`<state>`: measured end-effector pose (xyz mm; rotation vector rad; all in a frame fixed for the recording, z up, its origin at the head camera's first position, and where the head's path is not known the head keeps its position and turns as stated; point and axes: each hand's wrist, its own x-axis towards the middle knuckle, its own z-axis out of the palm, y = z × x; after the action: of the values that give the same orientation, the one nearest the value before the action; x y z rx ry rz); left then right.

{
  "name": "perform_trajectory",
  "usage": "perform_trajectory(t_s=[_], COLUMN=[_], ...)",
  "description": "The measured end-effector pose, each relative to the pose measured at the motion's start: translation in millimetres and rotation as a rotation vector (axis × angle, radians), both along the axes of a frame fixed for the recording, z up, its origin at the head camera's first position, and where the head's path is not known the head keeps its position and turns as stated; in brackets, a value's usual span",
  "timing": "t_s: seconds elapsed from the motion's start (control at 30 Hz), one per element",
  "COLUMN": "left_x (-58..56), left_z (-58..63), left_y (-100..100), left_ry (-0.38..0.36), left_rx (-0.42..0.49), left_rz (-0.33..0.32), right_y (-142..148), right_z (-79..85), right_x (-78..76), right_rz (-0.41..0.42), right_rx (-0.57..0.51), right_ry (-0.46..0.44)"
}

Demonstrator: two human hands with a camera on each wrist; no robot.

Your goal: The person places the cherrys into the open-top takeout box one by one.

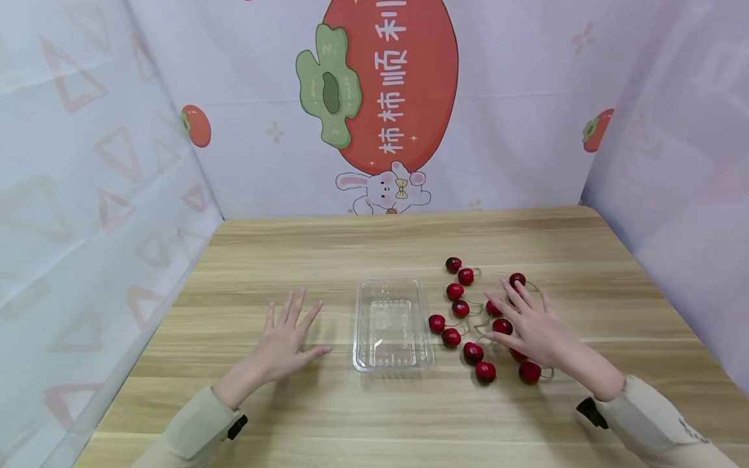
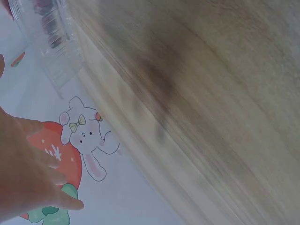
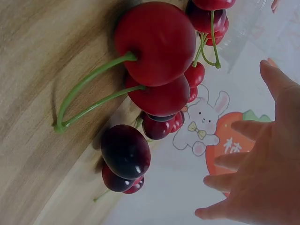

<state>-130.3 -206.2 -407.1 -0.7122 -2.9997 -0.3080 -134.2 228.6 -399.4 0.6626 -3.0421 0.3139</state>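
Observation:
My right hand [image 1: 535, 330] hovers with spread fingers over the right part of a scatter of dark red cherries [image 1: 473, 352], hiding some of them. In the right wrist view the same hand [image 3: 262, 159] holds nothing, and large cherries [image 3: 157, 44] with joined green stems lie on the wood beside it. My left hand [image 1: 285, 344] is spread above the table, left of a clear plastic box [image 1: 393, 367] and apart from it. That box stands without a lid, and no cherries show in it. The left wrist view has the left hand [image 2: 33, 173] at its edge, fingers extended.
The wooden table [image 1: 328, 416] carries the box near its middle and several stemmed cherries to the right. Behind it hangs a white cloth [image 1: 515, 130] printed with a persimmon and a rabbit. Pale cloth walls [image 1: 88, 214] stand at both sides.

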Motion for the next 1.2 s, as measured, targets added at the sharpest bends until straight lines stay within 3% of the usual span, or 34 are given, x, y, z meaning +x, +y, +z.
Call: perform_trajectory(t_s=[0.27, 0.6, 0.77, 1.2], left_x=[-0.9, -5.1, -6.1, -7.1], left_z=[6.5, 8.1, 10.4, 13.9], left_y=[5, 9, 13, 25], left_ry=[-0.025, 0.024, -0.009, -0.046], left_rx=[0.027, 0.053, 0.057, 0.153], left_rz=[-0.024, -0.065, -0.073, -0.093], right_y=[-3, -6, -8, -11], right_z=[2.6, 5.5, 7.4, 8.4], right_x=[-4.0, -7.9, -10.9, -19.6], right_rz=[0.021, 0.063, 0.093, 0.227], right_rx=[-0.029, -0.079, -0.104, -0.135], right_ry=[-0.058, -0.08, -0.089, -0.026])
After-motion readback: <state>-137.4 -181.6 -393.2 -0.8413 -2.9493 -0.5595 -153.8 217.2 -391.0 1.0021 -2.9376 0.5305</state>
